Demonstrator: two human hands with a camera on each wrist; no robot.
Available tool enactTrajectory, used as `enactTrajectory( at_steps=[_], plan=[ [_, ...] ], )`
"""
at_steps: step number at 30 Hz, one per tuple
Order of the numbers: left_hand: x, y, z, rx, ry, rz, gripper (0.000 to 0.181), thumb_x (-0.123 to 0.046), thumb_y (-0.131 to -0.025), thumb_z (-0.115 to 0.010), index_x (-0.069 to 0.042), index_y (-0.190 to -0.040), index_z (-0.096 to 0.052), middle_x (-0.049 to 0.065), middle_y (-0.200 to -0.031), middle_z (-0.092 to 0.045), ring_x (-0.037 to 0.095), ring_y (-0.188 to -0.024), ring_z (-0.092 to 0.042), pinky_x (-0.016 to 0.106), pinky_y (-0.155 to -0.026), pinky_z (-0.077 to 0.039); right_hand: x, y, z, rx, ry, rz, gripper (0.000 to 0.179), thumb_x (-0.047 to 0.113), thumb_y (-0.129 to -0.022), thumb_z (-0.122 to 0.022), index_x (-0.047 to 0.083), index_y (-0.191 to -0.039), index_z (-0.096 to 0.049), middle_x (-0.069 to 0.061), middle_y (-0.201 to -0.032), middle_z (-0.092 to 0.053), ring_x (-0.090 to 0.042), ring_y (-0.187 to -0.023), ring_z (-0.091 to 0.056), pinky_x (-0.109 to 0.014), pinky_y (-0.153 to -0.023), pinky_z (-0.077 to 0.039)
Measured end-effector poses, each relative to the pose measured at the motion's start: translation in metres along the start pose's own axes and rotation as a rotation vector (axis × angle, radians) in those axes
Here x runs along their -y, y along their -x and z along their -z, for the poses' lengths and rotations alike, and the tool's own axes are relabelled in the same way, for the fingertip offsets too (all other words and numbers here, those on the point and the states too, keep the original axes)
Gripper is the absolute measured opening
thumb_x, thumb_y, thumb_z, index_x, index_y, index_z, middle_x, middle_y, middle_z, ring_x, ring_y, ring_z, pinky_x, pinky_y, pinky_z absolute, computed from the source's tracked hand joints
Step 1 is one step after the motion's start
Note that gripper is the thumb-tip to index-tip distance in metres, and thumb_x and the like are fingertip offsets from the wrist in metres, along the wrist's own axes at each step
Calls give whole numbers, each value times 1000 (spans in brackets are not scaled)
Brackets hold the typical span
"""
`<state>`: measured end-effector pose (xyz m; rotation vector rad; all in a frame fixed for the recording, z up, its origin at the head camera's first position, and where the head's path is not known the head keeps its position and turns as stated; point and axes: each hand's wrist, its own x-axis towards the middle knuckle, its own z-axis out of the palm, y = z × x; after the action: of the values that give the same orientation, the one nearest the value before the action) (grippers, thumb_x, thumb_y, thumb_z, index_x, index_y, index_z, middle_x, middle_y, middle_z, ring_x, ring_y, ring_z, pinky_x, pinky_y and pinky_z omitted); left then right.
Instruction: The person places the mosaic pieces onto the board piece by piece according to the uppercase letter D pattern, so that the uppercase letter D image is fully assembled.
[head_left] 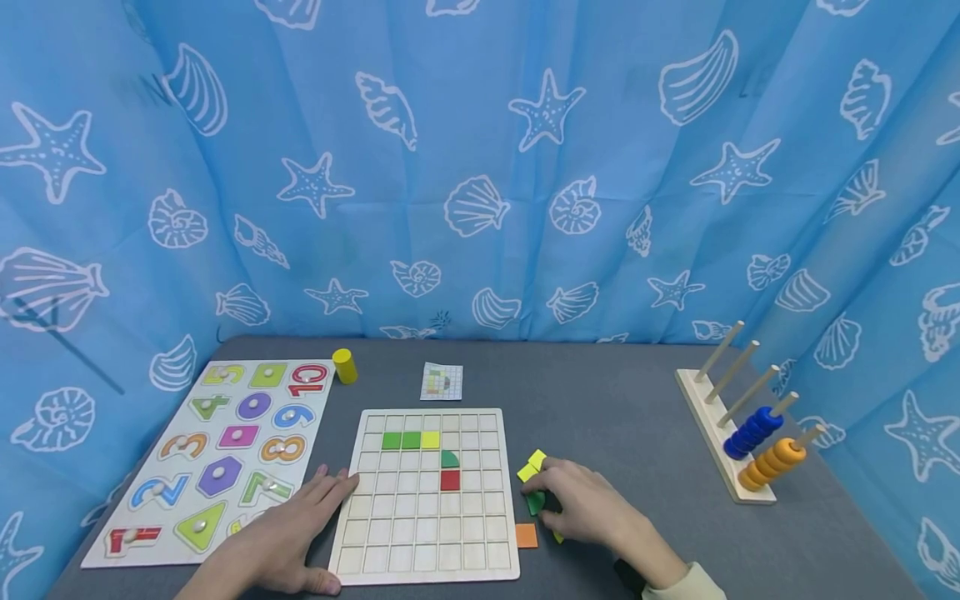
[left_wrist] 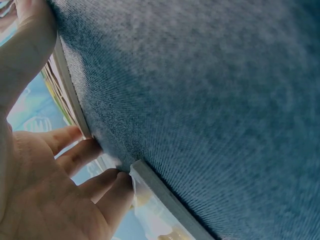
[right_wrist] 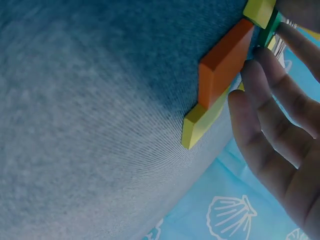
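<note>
A wooden grid board (head_left: 423,577) lies on the table with two green squares (head_left: 402,440), a yellow square (head_left: 431,439), a green quarter-circle piece (head_left: 449,459) and a red square (head_left: 450,480) in its cells. My left hand (head_left: 288,525) touches the board's left edge, thumb at the near corner and fingers spread. Right of the board, my right hand (head_left: 588,504) reaches over loose tiles, with thumb and index finger apart. Near its fingertips are yellow tiles (head_left: 532,467), a green piece (head_left: 535,502) and an orange tile (right_wrist: 225,65). Its palm side partly hides them from above.
A number-and-shape puzzle board (head_left: 247,462) lies on the left, with a yellow cylinder (head_left: 344,366) by its far corner. Behind the grid board is a small printed pattern card (head_left: 442,382). A peg stand (head_left: 723,437) with blue and orange beads stands at right. A patterned curtain (head_left: 480,208) closes the back.
</note>
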<state>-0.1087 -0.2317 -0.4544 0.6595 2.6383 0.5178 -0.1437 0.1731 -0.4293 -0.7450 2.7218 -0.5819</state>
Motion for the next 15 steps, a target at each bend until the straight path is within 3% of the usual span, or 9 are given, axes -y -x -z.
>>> enactTrajectory(
  at_steps=[6, 15],
  plan=[
    [0, -1, 0, 4, 4, 6, 125, -66, -65, -86, -5, -158, -30, 25, -163, -34, 59, -150, -23, 75, -107, -38, 0, 0, 0, -11, 14, -5, 28, 20, -80, -87, 15, -106, -79, 4, -96, -66, -6, -79, -55, -25, -61, -47],
    [0, 0, 0, 6, 4, -4, 124, -66, -65, -86, -5, -158, -31, 26, -163, -34, 60, -150, -23, 76, -105, -39, -2, 1, -4, -47, -10, 43, 22, 21, -84, -83, 12, -104, -79, 5, -92, -67, -3, -76, -54, -23, -60, -45]
  ],
)
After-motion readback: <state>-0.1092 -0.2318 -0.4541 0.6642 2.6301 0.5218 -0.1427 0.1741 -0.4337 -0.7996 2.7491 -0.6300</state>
